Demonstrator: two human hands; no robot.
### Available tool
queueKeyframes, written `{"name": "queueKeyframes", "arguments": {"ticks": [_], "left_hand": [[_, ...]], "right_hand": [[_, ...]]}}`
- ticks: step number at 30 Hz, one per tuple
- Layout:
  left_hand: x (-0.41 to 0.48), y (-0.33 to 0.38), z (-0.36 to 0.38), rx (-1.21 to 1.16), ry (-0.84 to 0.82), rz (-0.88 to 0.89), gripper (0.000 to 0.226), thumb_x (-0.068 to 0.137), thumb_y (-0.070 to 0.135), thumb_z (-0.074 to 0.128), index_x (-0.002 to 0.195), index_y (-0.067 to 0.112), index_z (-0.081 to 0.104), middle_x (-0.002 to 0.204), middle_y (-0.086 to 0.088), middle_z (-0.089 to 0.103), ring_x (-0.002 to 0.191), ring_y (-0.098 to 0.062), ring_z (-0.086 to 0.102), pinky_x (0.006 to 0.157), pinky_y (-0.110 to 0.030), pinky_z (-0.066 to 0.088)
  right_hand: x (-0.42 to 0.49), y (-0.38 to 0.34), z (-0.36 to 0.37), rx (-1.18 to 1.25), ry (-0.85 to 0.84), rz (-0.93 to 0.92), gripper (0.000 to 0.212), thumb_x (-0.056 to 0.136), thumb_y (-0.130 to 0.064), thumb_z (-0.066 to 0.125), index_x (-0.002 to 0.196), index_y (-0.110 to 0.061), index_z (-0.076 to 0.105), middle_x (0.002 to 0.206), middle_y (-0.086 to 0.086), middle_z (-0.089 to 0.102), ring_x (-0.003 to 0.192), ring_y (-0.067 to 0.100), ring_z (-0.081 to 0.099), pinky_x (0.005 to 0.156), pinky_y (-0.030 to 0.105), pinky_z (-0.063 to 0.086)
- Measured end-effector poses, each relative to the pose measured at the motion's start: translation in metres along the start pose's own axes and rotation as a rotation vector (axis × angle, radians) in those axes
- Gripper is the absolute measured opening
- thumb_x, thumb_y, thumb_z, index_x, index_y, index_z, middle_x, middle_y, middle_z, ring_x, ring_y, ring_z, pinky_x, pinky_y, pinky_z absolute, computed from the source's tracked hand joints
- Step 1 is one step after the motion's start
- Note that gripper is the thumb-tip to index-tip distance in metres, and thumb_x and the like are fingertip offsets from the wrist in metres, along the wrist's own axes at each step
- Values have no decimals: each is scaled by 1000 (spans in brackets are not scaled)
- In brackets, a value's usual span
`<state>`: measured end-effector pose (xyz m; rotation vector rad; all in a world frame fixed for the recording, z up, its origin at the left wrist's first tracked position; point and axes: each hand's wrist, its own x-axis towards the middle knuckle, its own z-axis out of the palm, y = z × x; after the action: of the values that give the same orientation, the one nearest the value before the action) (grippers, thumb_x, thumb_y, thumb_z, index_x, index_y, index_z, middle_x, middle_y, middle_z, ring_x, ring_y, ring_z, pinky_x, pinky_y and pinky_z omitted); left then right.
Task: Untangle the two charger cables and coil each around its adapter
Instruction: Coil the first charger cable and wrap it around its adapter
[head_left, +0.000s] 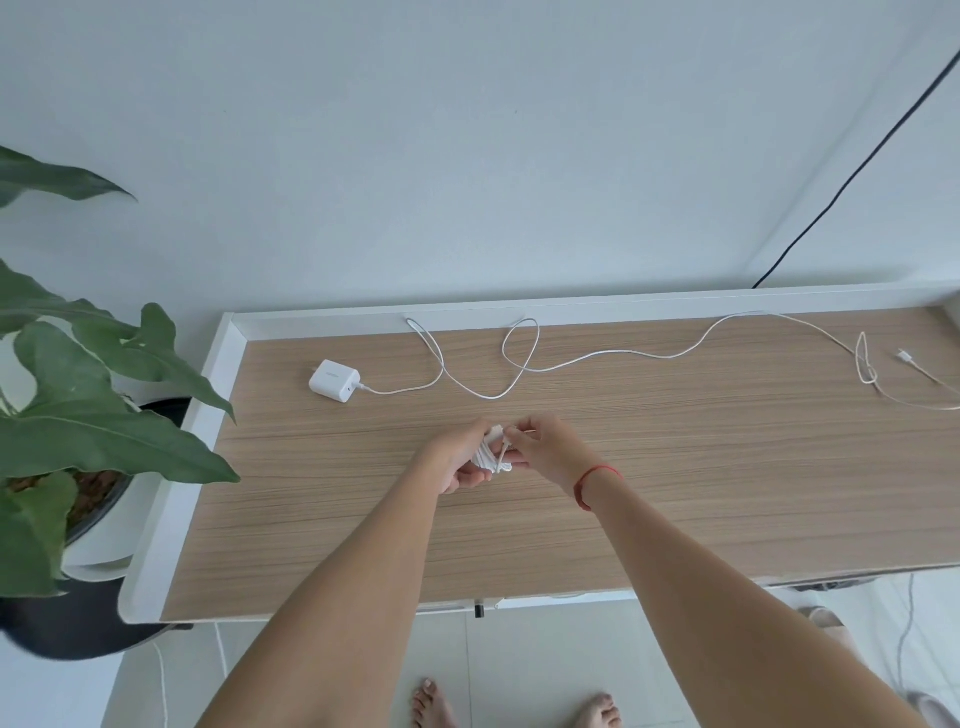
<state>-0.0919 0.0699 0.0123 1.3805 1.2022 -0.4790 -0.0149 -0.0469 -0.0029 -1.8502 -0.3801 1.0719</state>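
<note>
One wide-angle camera worn on the person's head faces forward and steeply down over the near edge of the pale wood-grain desk with a raised white rim (675, 493). It sits close. Both forearms rise from the bottom corners to the left hand (457, 462) and right hand (548, 449) at mid-frame, where single turns of the white charger cable (491, 456) can be told apart. Bare feet (431, 704) on the white tiled floor (545, 654) show below the desk. The plain white wall (467, 156) fills the upper half, and straight edges bow outward.
</note>
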Motion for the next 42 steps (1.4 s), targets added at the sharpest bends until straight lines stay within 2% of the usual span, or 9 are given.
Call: {"name": "queueKeyframes", "arguments": {"ticks": [5, 9, 16, 21, 28, 31, 38, 40, 42], "left_hand": [[8, -5, -2, -76, -40, -67, 33, 91, 43, 45, 83, 16, 61, 47, 0, 61, 33, -5, 50, 34, -13, 16], [11, -6, -4, -94, -39, -56, 32, 91, 44, 46, 86, 16, 60, 47, 1, 62, 33, -4, 49, 33, -12, 18], [14, -2, 4, -1, 70, 41, 30, 92, 40, 46, 85, 15, 61, 60, -4, 64, 32, -8, 53, 34, -12, 23], [8, 7, 5, 232, 65, 113, 23, 86, 30, 47, 70, 17, 59, 52, -5, 64, 39, -13, 55, 38, -13, 25], [6, 20, -4, 493, -62, 11, 32, 92, 40, 45, 70, 19, 54, 41, 7, 53, 27, -2, 40, 34, -12, 13], [10, 23, -3, 514, -11, 56, 38, 92, 39, 51, 62, 16, 50, 49, 3, 46, 26, -5, 34, 32, -12, 20], [30, 17, 0, 574, 254, 307, 48, 80, 50, 64, 55, 13, 47, 50, -2, 50, 45, -20, 48, 49, -24, 38], [34, 12, -1, 529, 246, 407, 40, 83, 48, 62, 61, 15, 53, 64, -1, 54, 61, -22, 54, 56, -32, 44], [35, 4, -2, 435, 296, 513, 26, 87, 43, 61, 90, 18, 65, 95, -1, 55, 85, -20, 58, 71, -32, 47]], "right_hand": [[-2, 17, 8, 470, 9, 156, 23, 102, -13, 40, 105, 0, 59, 96, 14, 68, 84, 19, 67, 77, 25, 56], [-7, 18, 10, 579, 20, 149, 28, 104, -11, 33, 95, 3, 56, 88, 14, 66, 77, 18, 66, 68, 25, 57], [-12, 9, 8, 237, -52, 56, 24, 101, -10, 43, 87, -6, 62, 84, 10, 70, 77, 13, 70, 71, 22, 59], [-1, -9, -5, -120, -108, -79, 17, 95, -16, 55, 83, -18, 67, 87, 8, 74, 88, 20, 73, 88, 35, 57], [-6, 4, -8, 10, -108, -55, 19, 98, -12, 54, 85, -13, 68, 84, 7, 74, 79, 14, 73, 85, 30, 58], [-1, 7, -6, 39, -54, -53, 20, 97, -14, 54, 86, -13, 70, 85, 7, 75, 81, 15, 73, 85, 31, 58], [5, 9, -3, 205, 32, -23, 20, 98, -14, 53, 87, -7, 69, 79, 5, 71, 67, 5, 70, 71, 22, 58], [7, 8, -1, 222, 52, -25, 21, 98, -15, 53, 88, -7, 70, 79, 5, 71, 68, 7, 70, 70, 23, 58], [8, 6, 0, 216, 74, -26, 22, 97, -15, 54, 85, -10, 70, 79, 4, 72, 70, 9, 70, 69, 23, 58]]}}
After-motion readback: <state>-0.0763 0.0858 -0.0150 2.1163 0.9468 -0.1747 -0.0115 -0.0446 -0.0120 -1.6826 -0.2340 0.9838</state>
